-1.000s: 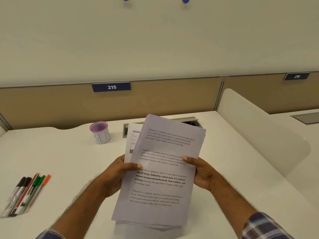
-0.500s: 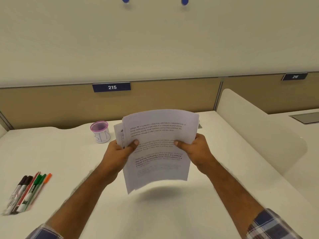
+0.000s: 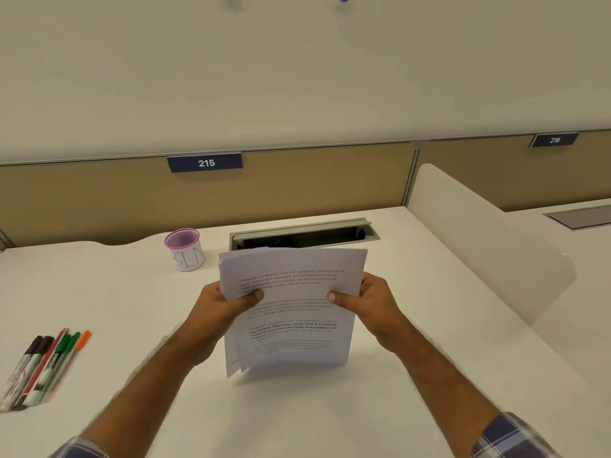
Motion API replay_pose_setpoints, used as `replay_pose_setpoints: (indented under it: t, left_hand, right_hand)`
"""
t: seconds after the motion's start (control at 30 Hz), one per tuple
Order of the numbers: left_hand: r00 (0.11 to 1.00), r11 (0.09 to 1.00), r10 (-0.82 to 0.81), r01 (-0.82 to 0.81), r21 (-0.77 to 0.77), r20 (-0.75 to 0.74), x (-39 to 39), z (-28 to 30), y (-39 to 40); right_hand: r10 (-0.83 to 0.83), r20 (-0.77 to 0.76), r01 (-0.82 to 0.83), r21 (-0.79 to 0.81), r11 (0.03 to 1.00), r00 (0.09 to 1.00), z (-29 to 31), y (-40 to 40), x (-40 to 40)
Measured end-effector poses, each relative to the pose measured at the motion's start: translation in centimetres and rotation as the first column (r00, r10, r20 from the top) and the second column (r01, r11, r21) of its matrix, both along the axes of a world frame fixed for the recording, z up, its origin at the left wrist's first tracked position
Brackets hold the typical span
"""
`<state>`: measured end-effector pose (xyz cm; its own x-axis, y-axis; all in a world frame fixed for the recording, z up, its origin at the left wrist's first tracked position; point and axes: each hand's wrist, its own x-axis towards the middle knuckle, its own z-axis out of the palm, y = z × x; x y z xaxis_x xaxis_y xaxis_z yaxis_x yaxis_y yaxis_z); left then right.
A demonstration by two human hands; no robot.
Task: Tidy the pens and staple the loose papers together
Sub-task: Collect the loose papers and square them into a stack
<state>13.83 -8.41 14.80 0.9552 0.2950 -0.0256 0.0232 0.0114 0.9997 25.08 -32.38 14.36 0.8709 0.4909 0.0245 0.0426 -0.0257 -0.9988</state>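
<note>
printed papers (image 3: 291, 312) upright on desk, sheets uneven, pens (image 3: 43, 365) bunched at left

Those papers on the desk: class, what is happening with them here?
A person grips a stack of printed papers upright on the desk, left hand and right hand at its sides, squaring the edges. The pens lie loose at left, not in the pink cup. No stapler shows.

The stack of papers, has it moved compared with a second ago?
Yes. The stack of papers now stands upright, squared, its lower edge near the desk, in front of the cable tray it covered earlier.
</note>
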Motion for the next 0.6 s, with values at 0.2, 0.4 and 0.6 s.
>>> replay_pose_setpoints:
  t: [0.2,0.4,0.6]
  left_hand:
    - [0.999,1.0,0.013,-0.012,-0.018,0.052,-0.1,0.2,-0.4]
    - [1.0,0.997,0.026,-0.027,-0.067,-0.011,-0.7,-2.1,-0.8]
    - [0.994,0.989,0.109,-0.112,-0.097,-0.027,-1.0,-3.5,-1.7]
  right_hand:
    - [-0.061,0.046,0.058,0.072,0.996,0.997,0.3,0.2,0.0]
    - [-0.004,-0.038,0.004,-0.012,1.0,0.999,-2.2,0.2,-0.6]
    - [-0.02,-0.067,0.019,-0.013,1.0,0.998,-3.5,0.2,-0.9]
